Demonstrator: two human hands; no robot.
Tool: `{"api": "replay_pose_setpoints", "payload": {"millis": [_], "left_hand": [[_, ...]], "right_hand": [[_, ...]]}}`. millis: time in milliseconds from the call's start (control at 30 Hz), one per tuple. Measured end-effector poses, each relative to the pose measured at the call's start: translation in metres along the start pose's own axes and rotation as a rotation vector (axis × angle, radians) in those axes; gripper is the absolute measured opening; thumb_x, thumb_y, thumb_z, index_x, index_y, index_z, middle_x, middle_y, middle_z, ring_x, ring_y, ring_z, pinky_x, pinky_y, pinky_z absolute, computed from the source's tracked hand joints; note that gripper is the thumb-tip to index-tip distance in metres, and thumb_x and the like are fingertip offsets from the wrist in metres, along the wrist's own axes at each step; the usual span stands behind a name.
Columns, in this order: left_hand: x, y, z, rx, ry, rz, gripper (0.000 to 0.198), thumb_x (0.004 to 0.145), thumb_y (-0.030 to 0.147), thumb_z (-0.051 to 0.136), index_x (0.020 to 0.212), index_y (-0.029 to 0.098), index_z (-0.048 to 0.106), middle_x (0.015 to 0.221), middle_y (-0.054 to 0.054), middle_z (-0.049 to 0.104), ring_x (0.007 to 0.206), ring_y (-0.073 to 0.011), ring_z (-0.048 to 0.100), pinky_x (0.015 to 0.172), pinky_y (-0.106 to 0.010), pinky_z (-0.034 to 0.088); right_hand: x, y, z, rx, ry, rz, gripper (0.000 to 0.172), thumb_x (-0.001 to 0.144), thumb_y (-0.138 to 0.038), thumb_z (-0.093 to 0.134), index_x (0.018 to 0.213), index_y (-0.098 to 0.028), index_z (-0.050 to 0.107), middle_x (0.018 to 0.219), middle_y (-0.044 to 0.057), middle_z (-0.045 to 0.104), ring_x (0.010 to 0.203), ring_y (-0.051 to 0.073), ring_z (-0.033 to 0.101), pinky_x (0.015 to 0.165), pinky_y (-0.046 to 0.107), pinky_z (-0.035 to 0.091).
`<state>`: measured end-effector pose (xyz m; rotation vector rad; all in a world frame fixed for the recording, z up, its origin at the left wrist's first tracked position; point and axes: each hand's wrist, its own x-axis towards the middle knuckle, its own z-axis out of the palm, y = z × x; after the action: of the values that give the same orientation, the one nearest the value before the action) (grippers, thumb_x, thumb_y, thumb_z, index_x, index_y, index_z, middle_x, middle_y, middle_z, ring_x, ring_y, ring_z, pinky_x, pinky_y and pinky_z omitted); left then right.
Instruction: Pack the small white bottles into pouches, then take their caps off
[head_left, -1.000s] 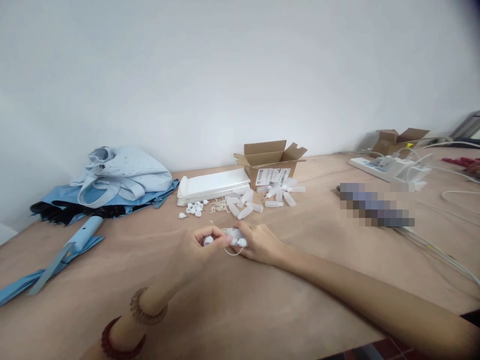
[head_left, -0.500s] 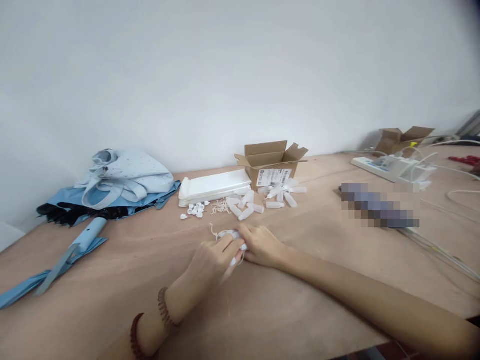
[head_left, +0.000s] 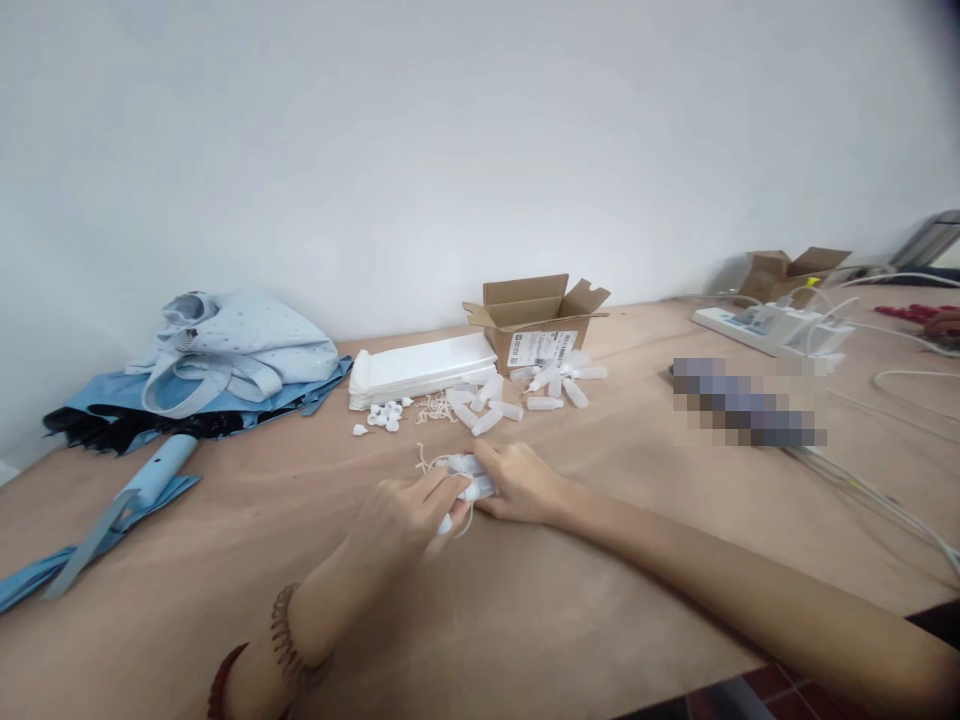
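Small translucent plastic bottles [head_left: 486, 484] with white string are gripped at the front centre of the table by my right hand [head_left: 519, 484], its fingers curled round their right ends. Against their left side, my left hand [head_left: 420, 508] is closed on a white cap [head_left: 445, 524], and a loop of string hangs beside it. Just behind lie more loose bottles [head_left: 544, 403], a small heap of cream strings [head_left: 435, 406] and several white caps [head_left: 385, 415].
An open cardboard box [head_left: 540, 325] and a stack of white packets [head_left: 424, 365] stand near the wall. At left are a pale blue bag [head_left: 247, 345] and umbrella [head_left: 161, 470]. Rightward lie a blurred-out object [head_left: 742, 402], a power strip [head_left: 772, 333] and cables.
My left hand has shifted slightly left, and more of the bottles between my hands now shows. The whole view has moved a little.
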<state>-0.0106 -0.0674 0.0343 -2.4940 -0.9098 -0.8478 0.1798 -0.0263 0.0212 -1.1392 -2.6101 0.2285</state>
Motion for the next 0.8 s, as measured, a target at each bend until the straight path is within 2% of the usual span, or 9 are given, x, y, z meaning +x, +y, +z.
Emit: {"api": "replay_pose_setpoints", "payload": {"millis": [267,367,467,567,667,800], "left_hand": [[-0.003,0.004,0.003,-0.194,-0.122,-0.134,0.018,0.084,0.027,0.048,0.076,0.017,0.060,0.059,0.000,0.058,0.048,-0.0098,0.049,0.047,-0.022,0.031],[0.002,0.009,0.000,-0.338,-0.212,-0.295,0.021,0.084,0.028,0.052,0.068,0.016,0.059,0.056,0.002,0.055,0.048,-0.0086,0.046,0.049,-0.022,0.031],[0.006,0.012,-0.003,-0.483,-0.324,-0.513,0.032,0.086,0.036,0.051,0.062,0.017,0.058,0.052,0.004,0.052,0.049,-0.0084,0.044,0.050,-0.022,0.031],[0.010,0.010,-0.007,-0.592,-0.421,-0.663,0.040,0.089,0.044,0.044,0.064,0.018,0.060,0.051,0.004,0.050,0.047,-0.0088,0.041,0.047,-0.022,0.028],[0.012,0.005,-0.011,-0.578,-0.437,-0.615,0.034,0.087,0.044,0.047,0.070,0.019,0.064,0.058,0.004,0.057,0.051,-0.0094,0.043,0.050,-0.022,0.030],[0.010,0.004,-0.011,-0.439,-0.379,-0.485,0.019,0.083,0.035,0.055,0.076,0.019,0.062,0.064,0.003,0.059,0.055,-0.0108,0.047,0.055,-0.024,0.033]], "right_hand": [[0.000,-0.002,0.001,-0.033,-0.036,0.061,0.031,0.077,-0.030,0.051,0.104,-0.015,0.046,0.087,0.009,0.067,0.073,0.023,0.061,0.056,0.027,0.028],[0.000,-0.003,0.000,-0.046,-0.050,0.053,0.030,0.076,-0.028,0.050,0.102,-0.015,0.046,0.084,0.009,0.067,0.070,0.022,0.060,0.054,0.027,0.025],[0.001,-0.003,-0.001,-0.054,-0.057,0.072,0.030,0.077,-0.031,0.049,0.102,-0.015,0.046,0.084,0.009,0.066,0.070,0.022,0.059,0.054,0.027,0.025],[0.001,-0.002,-0.002,-0.037,-0.050,0.092,0.031,0.078,-0.033,0.049,0.103,-0.015,0.046,0.083,0.009,0.066,0.070,0.022,0.059,0.054,0.026,0.025],[0.001,-0.001,-0.001,-0.023,-0.054,0.098,0.032,0.077,-0.033,0.051,0.104,-0.015,0.045,0.085,0.009,0.066,0.073,0.022,0.060,0.056,0.027,0.027],[0.002,0.000,-0.001,-0.028,-0.070,0.102,0.034,0.073,-0.027,0.053,0.104,-0.015,0.045,0.088,0.010,0.066,0.076,0.023,0.060,0.058,0.027,0.030]]}}
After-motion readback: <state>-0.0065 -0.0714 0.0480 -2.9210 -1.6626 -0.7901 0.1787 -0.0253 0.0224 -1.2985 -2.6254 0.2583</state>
